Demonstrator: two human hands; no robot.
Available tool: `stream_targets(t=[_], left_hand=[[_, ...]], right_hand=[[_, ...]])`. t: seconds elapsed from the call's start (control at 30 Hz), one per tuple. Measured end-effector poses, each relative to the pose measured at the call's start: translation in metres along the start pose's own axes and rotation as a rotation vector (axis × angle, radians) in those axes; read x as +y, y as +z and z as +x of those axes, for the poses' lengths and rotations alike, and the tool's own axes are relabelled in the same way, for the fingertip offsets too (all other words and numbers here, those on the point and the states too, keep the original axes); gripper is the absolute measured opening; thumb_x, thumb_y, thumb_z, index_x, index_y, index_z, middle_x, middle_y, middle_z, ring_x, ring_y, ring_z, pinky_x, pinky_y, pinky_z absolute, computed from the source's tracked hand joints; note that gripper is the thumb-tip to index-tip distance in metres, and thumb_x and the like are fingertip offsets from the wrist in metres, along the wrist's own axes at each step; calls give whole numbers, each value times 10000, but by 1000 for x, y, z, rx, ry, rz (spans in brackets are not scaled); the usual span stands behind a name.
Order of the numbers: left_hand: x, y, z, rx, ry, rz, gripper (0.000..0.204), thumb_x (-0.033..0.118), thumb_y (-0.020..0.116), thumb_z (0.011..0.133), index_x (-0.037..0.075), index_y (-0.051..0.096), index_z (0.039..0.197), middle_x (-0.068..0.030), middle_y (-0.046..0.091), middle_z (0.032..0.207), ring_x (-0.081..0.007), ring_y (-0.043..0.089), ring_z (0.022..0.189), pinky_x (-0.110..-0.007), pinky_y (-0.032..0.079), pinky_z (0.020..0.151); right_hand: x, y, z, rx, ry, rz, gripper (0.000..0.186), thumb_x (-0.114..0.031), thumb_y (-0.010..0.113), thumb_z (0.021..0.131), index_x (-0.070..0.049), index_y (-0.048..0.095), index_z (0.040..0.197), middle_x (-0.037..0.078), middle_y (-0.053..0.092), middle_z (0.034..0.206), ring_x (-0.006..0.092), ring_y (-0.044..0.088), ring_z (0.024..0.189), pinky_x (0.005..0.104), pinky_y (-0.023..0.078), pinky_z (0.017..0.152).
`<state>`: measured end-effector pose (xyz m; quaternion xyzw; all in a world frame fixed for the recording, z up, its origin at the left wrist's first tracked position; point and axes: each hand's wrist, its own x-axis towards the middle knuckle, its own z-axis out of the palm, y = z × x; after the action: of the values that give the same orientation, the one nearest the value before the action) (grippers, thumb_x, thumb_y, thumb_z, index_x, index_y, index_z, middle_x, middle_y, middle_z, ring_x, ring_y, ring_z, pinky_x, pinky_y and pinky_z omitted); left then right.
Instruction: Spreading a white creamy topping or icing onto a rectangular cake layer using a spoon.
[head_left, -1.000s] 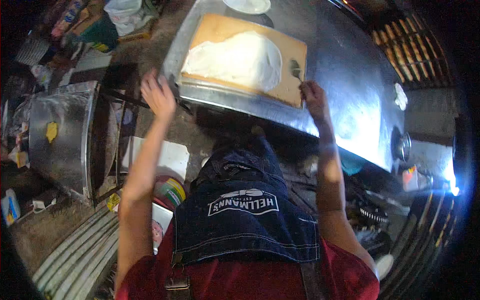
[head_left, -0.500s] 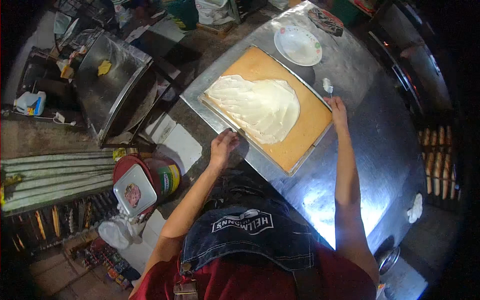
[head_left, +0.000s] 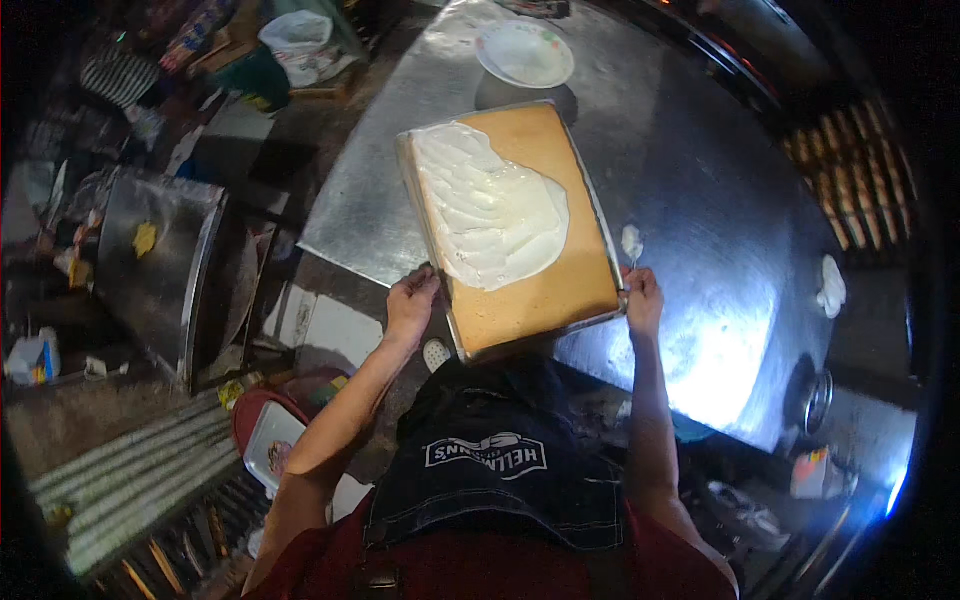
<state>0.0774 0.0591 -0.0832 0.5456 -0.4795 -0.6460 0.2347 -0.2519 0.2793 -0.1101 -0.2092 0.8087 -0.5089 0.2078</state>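
Note:
A rectangular baking pan (head_left: pixel 607 222) holds a flat golden sheet cake (head_left: pixel 528 128). White cream (head_left: pixel 500 215) covers much of its left and middle part in a smeared layer. My left hand (head_left: pixel 412 303) is closed on the pan's left rim near the close corner. At the right rim, my right hand (head_left: pixel 644 300) grips the pan's near corner. It also pinches the thin handle of a spoon (head_left: pixel 632 243), whose cream-covered end points away from me. The pan's near end juts past the table edge toward my apron.
Under the pan is a metal table (head_left: pixel 370 170), with a white patterned bowl (head_left: pixel 525 54) beyond the cake. A white cloth or lump (head_left: pixel 831 287) lies at the right. Long bread rolls (head_left: pixel 850 175) fill a rack there. Another metal surface (head_left: pixel 150 270) stands at left.
The pan has turned and come nearer, its near end now over the table edge. My left hand has closed on its rim; my right now grips the pan along with the spoon.

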Motion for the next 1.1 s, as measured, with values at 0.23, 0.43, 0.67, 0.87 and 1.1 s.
stream_targets(t=[0.23,0.43,0.67,0.87,1.1], left_hand=[[37,33,75,-156,301,559,413,366,651,912,8,725,1103,-239,710,1053,-399,672,982,-415,509,900],[23,9,92,-219,613,619,347,253,601,950,9,712,1172,-246,666,1188,-401,607,1178,-421,472,1030],[5,-49,57,157,757,905,354,288,599,950,128,691,1251,-167,595,1320,-375,547,1228,-489,430,1041],[4,-101,84,541,645,1153,483,439,554,963,211,597,1387,-116,498,1457,-357,435,1330,-551,348,1090],[-3,-85,106,587,589,1074,560,483,520,964,156,561,1416,-151,402,1538,-352,335,1418,-543,176,1173]], right_hand=[[10,-3,-102,156,240,333,257,-230,484,1063,11,575,1054,179,675,1176,247,666,1006,375,564,815],[-41,-14,-93,194,120,6,256,-247,525,1053,-15,616,993,98,673,868,157,616,667,333,535,626],[-81,6,-9,3,-477,-470,223,-235,599,983,-157,732,1144,160,739,967,290,723,916,425,545,818],[-125,54,9,-134,-266,-703,243,-270,563,971,-231,742,1130,158,729,1065,373,686,1014,465,530,890],[-96,92,10,-223,-214,-598,268,-243,577,958,-194,738,1166,171,722,1127,365,691,1050,443,528,900]])
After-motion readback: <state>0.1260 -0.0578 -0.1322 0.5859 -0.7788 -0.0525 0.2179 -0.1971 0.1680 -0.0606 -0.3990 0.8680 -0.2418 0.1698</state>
